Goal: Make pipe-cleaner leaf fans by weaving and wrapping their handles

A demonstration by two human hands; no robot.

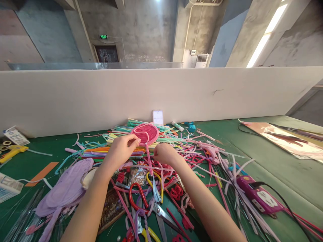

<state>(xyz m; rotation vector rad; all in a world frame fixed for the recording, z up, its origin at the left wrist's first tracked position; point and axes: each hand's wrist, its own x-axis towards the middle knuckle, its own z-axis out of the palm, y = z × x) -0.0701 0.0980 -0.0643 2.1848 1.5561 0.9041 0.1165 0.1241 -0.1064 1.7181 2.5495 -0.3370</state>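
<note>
A round pink fan (151,131) made of rows of pipe cleaner is in the middle of the table, its twisted handle (148,156) pointing toward me. From the handle's lower end hangs a pale blue tassel (156,190). A light pink pipe cleaner (141,130) curves over the fan's face. At the fan's left edge, the thumb and fingers of my left hand (122,150) are pinched together on this light pink strand. Just right of the handle is my right hand (166,154), its fingers curled closed; whatever they hold is hidden.
Colourful pipe cleaners (116,143) are heaped behind the fan. Nearer me lie scissors (161,213) with red-handled ones (137,195). Lilac fans (67,186) lie at left, near a yellow glue gun (16,151). A purple corded device (259,195) sits right. A white partition (151,94) bounds the back.
</note>
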